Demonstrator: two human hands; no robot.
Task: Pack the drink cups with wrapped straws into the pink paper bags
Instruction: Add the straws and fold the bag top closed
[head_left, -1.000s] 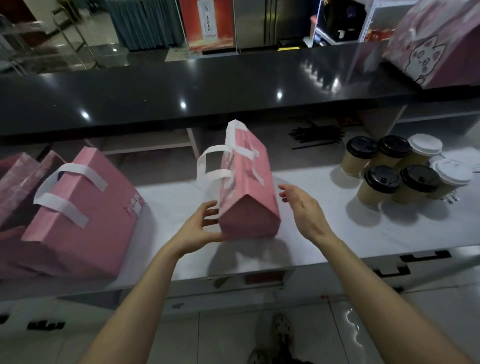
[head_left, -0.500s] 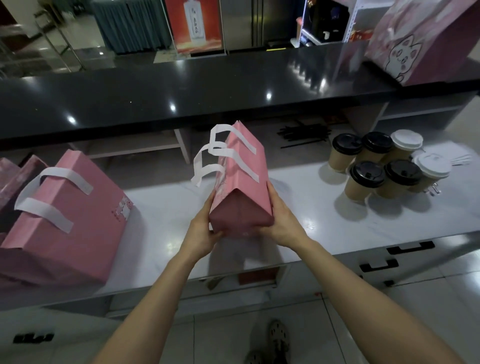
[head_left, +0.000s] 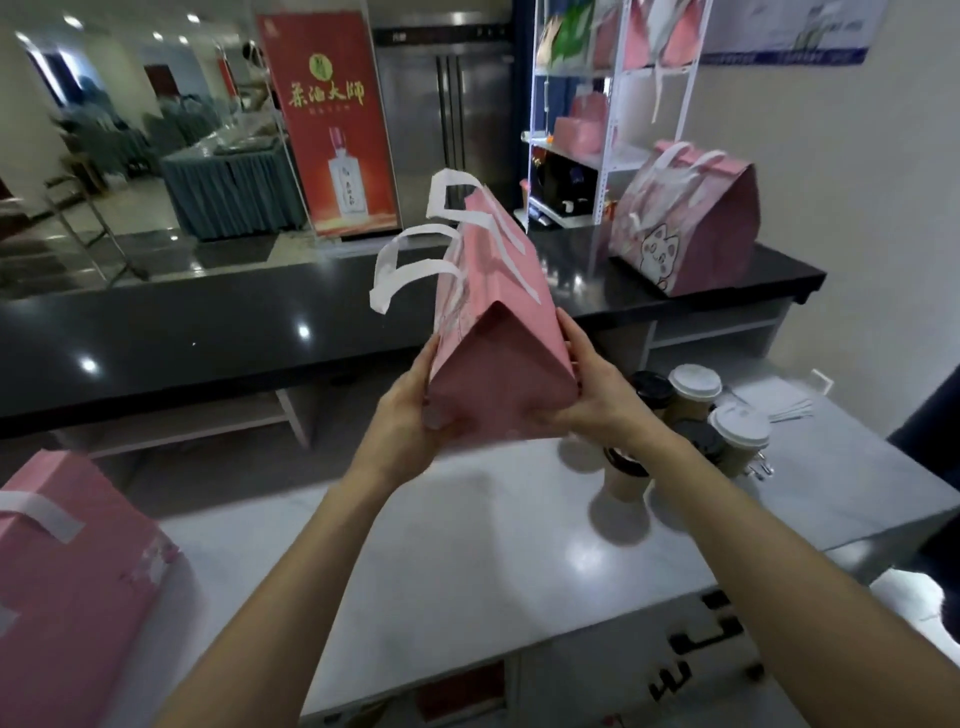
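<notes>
Left hand (head_left: 410, 415) and right hand (head_left: 597, 400) clamp near end of closed pink bag (head_left: 498, 332) from both sides, raised above counter (head_left: 467, 561), likely for carrying to far ledge. Cups (head_left: 696, 415) wait right.

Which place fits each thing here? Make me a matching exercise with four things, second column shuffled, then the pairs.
Things:
1. held bag
2. cat bag
3. cups
4. poster

Places:
A. on the white worktop, right of the hands
B. behind the black counter
C. between the left hand and right hand, off the worktop
D. on the black counter, at its right end

Pairs: 1-C, 2-D, 3-A, 4-B
</notes>
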